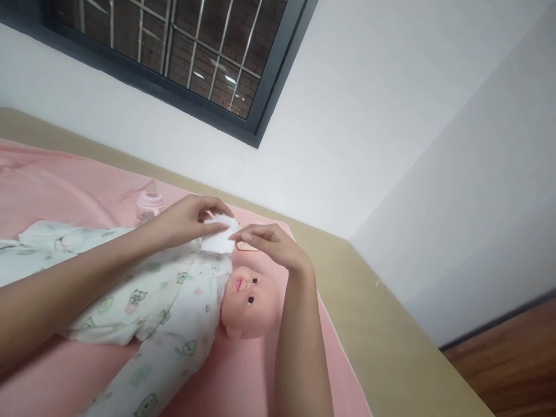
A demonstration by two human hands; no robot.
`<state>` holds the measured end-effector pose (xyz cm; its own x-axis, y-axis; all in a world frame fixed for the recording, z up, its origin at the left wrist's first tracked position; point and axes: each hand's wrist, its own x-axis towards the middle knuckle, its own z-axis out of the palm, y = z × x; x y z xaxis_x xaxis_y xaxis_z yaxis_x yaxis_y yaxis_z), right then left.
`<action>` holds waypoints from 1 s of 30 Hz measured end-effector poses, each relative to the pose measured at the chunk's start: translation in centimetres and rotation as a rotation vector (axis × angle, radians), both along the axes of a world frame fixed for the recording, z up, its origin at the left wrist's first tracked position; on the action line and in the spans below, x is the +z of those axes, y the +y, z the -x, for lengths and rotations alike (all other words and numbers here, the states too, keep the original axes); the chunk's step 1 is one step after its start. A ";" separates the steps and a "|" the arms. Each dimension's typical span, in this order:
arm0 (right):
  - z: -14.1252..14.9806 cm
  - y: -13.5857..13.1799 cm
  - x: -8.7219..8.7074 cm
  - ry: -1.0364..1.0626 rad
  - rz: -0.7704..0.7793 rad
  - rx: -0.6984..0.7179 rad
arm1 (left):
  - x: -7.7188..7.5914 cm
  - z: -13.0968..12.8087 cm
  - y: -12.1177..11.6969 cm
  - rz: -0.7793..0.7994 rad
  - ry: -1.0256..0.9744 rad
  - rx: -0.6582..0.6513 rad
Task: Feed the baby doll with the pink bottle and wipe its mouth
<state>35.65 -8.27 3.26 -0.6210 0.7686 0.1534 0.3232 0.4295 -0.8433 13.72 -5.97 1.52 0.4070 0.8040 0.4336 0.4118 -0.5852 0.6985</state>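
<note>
A baby doll (252, 307) in a white printed outfit (174, 295) lies on its back, head toward the right. Just beyond its shoulder, my left hand (195, 220) pinches a folded white tissue (217, 238) between thumb and fingers. My right hand (271, 242) meets the tissue's right edge, thumb and fingertips closed on it. Under and behind my right hand a small packet with an orange edge (247, 247) shows in part; the hand covers the rest. Beyond my left forearm stands a clear baby bottle with a pink collar (150, 202), its lower part hidden.
A pink sheet (78, 185) lies under the doll on a tan surface (365, 307). White walls (339, 145) rise behind and to the right, with a dark-framed barred window (258, 110) above. Brown wood (512, 359) shows at lower right.
</note>
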 end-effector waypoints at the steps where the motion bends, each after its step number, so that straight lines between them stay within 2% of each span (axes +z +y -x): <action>1: -0.2 0.2 -0.1 0.007 -0.007 -0.028 | 0.1 0.2 0.1 0.026 -0.024 0.018; 4: -1.4 1.6 -1.2 0.111 -0.002 -0.150 | 0.7 1.4 0.6 0.049 -0.077 0.112; 9: -3.8 5.8 -5.2 0.423 0.050 -0.498 | 1.8 3.9 1.1 0.077 -0.138 0.261; 12: -4.7 7.5 -7.5 0.481 0.074 -0.651 | 2.4 4.8 0.8 0.092 -0.175 0.277; 15: -4.8 8.2 -9.1 0.523 0.089 -0.741 | 2.8 5.1 0.5 0.080 -0.166 0.345; 17: -4.5 8.4 -9.8 0.540 0.081 -0.738 | 2.9 5.3 0.6 0.063 -0.138 0.404; 23: -3.4 8.7 -11.9 0.426 0.144 -0.559 | 2.6 6.7 2.0 0.114 -0.101 0.529; 30: -4.2 9.2 -13.5 0.475 0.220 -0.624 | 1.8 9.2 4.3 0.156 -0.143 0.540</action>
<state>39.81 0.92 -10.22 0.0247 0.9949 0.0977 0.0342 0.0968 -0.9947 4.53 -1.64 3.30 -0.1331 0.9401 0.3138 0.5186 -0.2038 0.8304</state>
